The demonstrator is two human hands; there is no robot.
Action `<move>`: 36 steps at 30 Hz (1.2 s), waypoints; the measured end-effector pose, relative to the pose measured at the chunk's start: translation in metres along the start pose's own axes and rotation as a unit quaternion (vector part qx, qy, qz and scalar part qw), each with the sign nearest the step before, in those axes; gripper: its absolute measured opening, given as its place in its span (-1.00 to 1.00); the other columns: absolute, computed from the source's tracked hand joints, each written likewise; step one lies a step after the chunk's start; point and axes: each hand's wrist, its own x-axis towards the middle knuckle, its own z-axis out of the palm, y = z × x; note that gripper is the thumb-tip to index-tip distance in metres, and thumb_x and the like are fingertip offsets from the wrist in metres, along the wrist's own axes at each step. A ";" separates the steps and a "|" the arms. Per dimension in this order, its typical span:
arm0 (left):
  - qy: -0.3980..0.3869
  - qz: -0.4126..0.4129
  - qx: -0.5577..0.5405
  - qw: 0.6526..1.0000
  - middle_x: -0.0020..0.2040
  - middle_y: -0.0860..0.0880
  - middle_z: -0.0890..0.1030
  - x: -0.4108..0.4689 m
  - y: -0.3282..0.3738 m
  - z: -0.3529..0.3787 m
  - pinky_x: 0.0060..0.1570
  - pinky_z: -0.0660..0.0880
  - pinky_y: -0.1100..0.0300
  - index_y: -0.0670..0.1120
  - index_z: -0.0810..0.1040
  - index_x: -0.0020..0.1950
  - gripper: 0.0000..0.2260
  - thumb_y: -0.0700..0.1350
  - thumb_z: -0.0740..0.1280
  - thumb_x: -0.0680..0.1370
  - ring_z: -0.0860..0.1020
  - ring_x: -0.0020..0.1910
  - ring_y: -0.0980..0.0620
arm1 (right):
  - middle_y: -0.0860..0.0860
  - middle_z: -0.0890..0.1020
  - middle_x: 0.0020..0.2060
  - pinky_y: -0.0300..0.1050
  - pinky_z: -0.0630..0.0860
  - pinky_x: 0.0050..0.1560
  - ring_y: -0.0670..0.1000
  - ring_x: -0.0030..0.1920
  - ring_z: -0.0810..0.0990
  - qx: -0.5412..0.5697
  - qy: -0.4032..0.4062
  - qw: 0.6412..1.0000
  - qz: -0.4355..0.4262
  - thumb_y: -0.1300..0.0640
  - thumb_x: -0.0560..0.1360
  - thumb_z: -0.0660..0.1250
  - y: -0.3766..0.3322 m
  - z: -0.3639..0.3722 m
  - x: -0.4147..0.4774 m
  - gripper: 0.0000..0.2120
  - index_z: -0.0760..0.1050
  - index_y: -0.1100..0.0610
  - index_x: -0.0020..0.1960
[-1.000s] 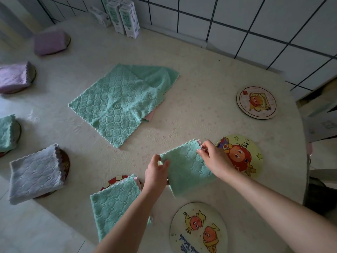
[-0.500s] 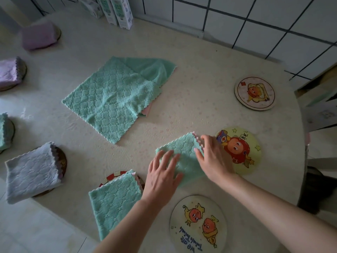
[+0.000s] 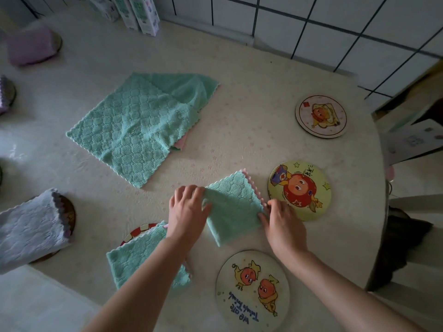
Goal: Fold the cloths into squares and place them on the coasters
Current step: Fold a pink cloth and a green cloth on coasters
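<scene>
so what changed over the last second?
The left hand and right hand let go of the top corners, pressed the folded cloth flat, then slid apart and now grip its left and right edges. The spread cloth and coasters are unmoved.

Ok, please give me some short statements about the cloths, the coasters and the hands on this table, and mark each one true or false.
1. Both the left hand and the right hand touch the small folded green cloth. True.
2. This cloth already lies on the yellow coaster. False: it lies on the table, beside that coaster.
3. The big green cloth is folded into a small square. False: it lies mostly spread out.
4. The coaster near the wall has no cloth on it. True.
5. A hand holds the grey cloth. False: no hand touches it.
</scene>
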 end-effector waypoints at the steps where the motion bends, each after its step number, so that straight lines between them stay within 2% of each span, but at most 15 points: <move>1: 0.000 -0.017 -0.006 1.000 0.18 -0.02 0.53 0.005 0.001 -0.004 0.19 0.31 0.03 -0.05 0.50 0.21 -0.69 0.02 0.35 0.50 0.37 0.22 -0.07 | 0.03 0.57 -0.13 -0.13 0.42 -0.36 0.05 -0.15 0.54 0.004 -0.011 1.000 0.022 -0.01 0.47 0.36 -0.002 -0.001 0.000 -0.75 0.42 0.14 -0.02; 5: -0.056 -0.076 -0.007 0.995 0.14 -0.04 0.54 0.022 0.006 -0.014 0.14 0.35 0.04 -0.07 0.51 0.18 -0.71 -0.02 0.38 0.49 0.39 0.18 -0.09 | -0.01 0.56 -0.10 -0.09 0.48 -0.27 0.03 -0.10 0.53 0.049 -0.073 0.989 0.123 -0.04 0.52 0.28 -0.011 -0.005 0.007 -0.77 0.39 0.10 0.03; 9: -0.132 -0.141 -0.044 0.980 0.06 -0.10 0.56 0.034 0.009 -0.017 0.07 0.45 0.00 -0.12 0.53 0.13 -0.74 -0.10 0.38 0.47 0.43 0.10 -0.13 | 0.05 0.56 -0.09 -0.05 0.50 -0.19 0.10 -0.07 0.55 0.081 -0.135 0.974 0.164 -0.01 0.51 0.31 -0.011 -0.004 0.018 -0.76 0.43 0.16 0.04; 12: -0.146 -0.137 -0.087 0.976 -0.05 -0.07 0.56 0.035 0.009 -0.019 -0.11 0.50 0.09 -0.12 0.55 0.04 -0.81 -0.16 0.38 0.44 0.49 -0.04 -0.07 | 0.06 0.56 -0.13 -0.12 0.41 -0.29 0.07 -0.16 0.53 0.113 -0.162 0.966 0.168 0.02 0.53 0.28 -0.009 -0.005 0.021 -0.81 0.44 0.16 -0.02; 15: -0.163 -0.151 -0.163 0.961 -0.15 -0.01 0.54 0.031 0.007 -0.026 -0.33 0.41 0.26 -0.10 0.54 -0.04 -0.86 -0.18 0.41 0.43 0.49 -0.22 0.05 | 0.02 0.54 -0.24 -0.20 0.27 -0.42 -0.04 -0.32 0.45 0.167 -0.166 0.958 0.166 0.09 0.55 0.26 -0.005 -0.015 0.018 -0.85 0.44 0.18 -0.04; 17: -0.169 -0.201 -0.271 0.926 -0.16 -0.06 0.58 0.028 0.004 -0.029 -0.24 0.55 0.18 -0.13 0.55 -0.08 -0.86 -0.22 0.46 0.41 0.55 -0.22 0.01 | -0.03 0.52 -0.26 -0.24 0.27 -0.43 -0.09 -0.33 0.46 0.219 -0.163 0.946 0.174 0.10 0.55 0.28 -0.002 -0.026 0.012 -0.87 0.43 0.17 -0.03; 20: -0.156 -0.284 -0.455 0.830 -0.06 -0.17 0.63 0.010 0.005 -0.038 -0.06 0.62 0.03 -0.20 0.55 -0.05 -0.82 -0.32 0.46 0.41 0.63 -0.08 -0.12 | -0.05 0.56 -0.19 -0.29 0.34 -0.37 -0.11 -0.24 0.53 0.277 -0.155 0.930 0.184 0.09 0.51 0.34 0.003 -0.044 -0.005 -0.87 0.44 0.13 -0.03; 23: -0.137 -0.288 -0.520 0.792 -0.05 -0.17 0.66 -0.021 0.013 -0.042 -0.02 0.61 0.03 -0.21 0.56 -0.02 -0.84 -0.33 0.44 0.43 0.64 -0.06 -0.13 | -0.07 0.59 -0.15 -0.24 0.50 -0.25 -0.09 -0.19 0.59 0.299 -0.158 0.924 0.181 0.07 0.49 0.37 0.012 -0.055 -0.034 -0.85 0.46 0.09 0.00; 25: -0.125 -0.284 -0.531 0.789 -0.07 -0.16 0.67 -0.045 0.018 -0.039 -0.09 0.62 0.09 -0.21 0.57 -0.02 -0.85 -0.32 0.43 0.45 0.65 -0.11 -0.09 | -0.06 0.60 -0.12 -0.12 0.60 -0.12 -0.05 -0.16 0.63 0.326 -0.169 0.912 0.182 0.08 0.48 0.38 0.020 -0.058 -0.057 -0.82 0.47 0.10 0.03; 28: -0.104 -0.290 -0.529 0.791 -0.12 -0.13 0.66 -0.079 0.025 -0.027 -0.23 0.62 0.16 -0.20 0.57 -0.04 -0.88 -0.33 0.41 0.46 0.64 -0.20 -0.04 | -0.05 0.62 -0.10 0.01 0.61 -0.01 -0.02 -0.11 0.63 0.337 -0.188 0.903 0.188 0.09 0.47 0.40 0.033 -0.052 -0.095 -0.83 0.48 0.08 0.02; 31: -0.072 -0.294 -0.519 0.799 -0.20 -0.09 0.64 -0.112 0.032 -0.013 -0.28 0.58 0.16 -0.18 0.55 -0.09 -0.90 -0.34 0.41 0.46 0.61 -0.26 0.01 | -0.03 0.65 -0.15 0.09 0.60 -0.02 0.01 -0.14 0.65 0.342 -0.198 0.898 0.195 0.09 0.44 0.43 0.045 -0.036 -0.128 -0.88 0.52 0.04 -0.06; 33: -0.051 -0.303 -0.503 0.808 -0.19 -0.12 0.61 -0.130 0.035 -0.004 -0.25 0.60 0.12 -0.20 0.54 -0.10 -0.89 -0.35 0.41 0.45 0.58 -0.25 -0.02 | 0.00 0.67 -0.21 0.16 0.60 -0.07 0.07 -0.18 0.66 0.334 -0.190 0.902 0.198 0.09 0.39 0.46 0.053 -0.024 -0.145 -0.88 0.52 0.02 -0.17; 36: -0.022 -0.311 -0.481 0.820 -0.17 -0.19 0.60 -0.151 0.037 0.009 -0.18 0.59 0.05 -0.20 0.55 -0.11 -0.88 -0.36 0.41 0.43 0.57 -0.24 -0.06 | 0.03 0.67 -0.23 0.06 0.56 -0.12 0.12 -0.16 0.65 0.313 -0.188 0.913 0.182 0.08 0.38 0.46 0.059 -0.016 -0.161 -0.84 0.47 0.04 -0.24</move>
